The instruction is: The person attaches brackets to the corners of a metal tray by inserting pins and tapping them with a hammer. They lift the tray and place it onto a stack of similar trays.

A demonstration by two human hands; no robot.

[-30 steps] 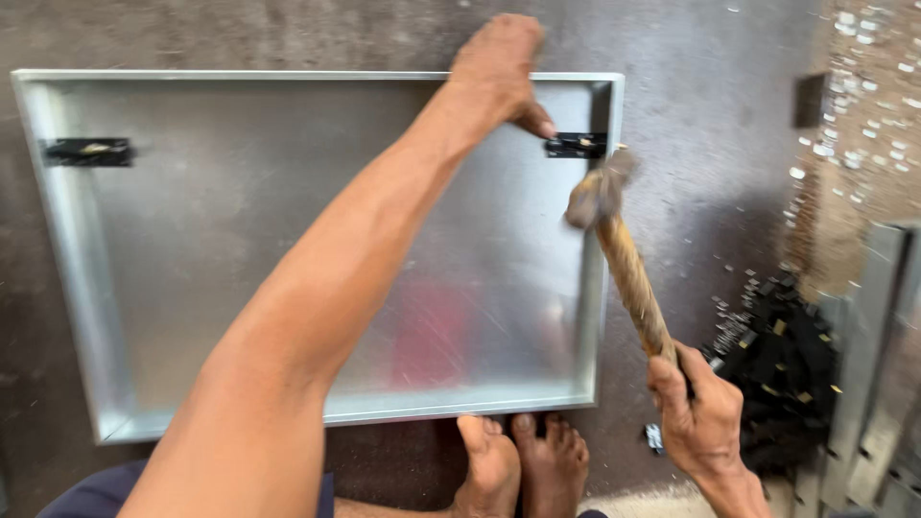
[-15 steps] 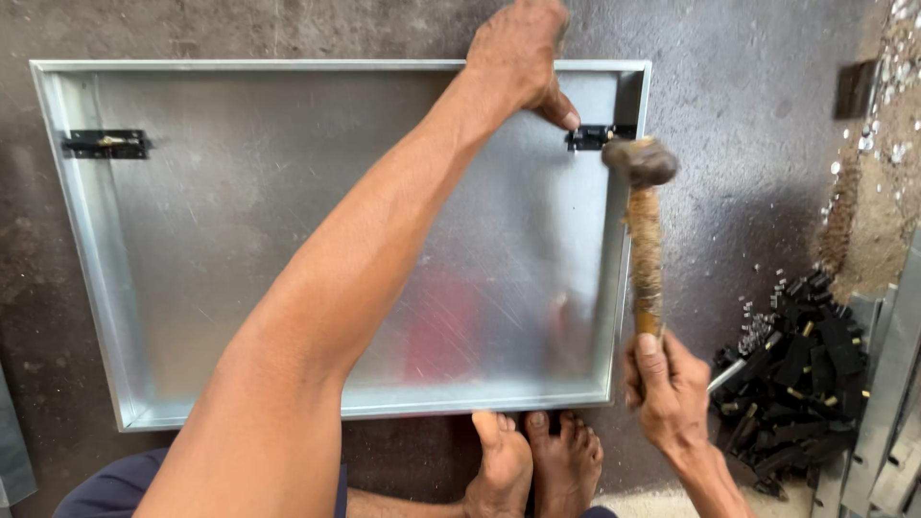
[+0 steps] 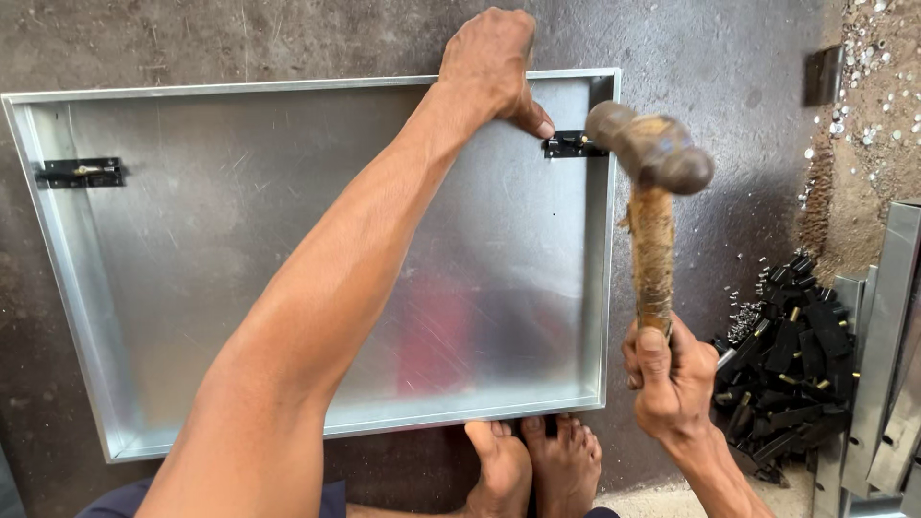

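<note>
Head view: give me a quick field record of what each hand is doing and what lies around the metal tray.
left hand: on the far rim of the galvanised metal tray, thumb at the right black latch
right hand: gripping the wooden handle of a ball-peen hammer, head raised near the latch
left black latch: fixed on the tray's left wall
pile of black latches: on the floor, right of the tray
metal strips: far right
bare feet: at the tray's near edge
</note>
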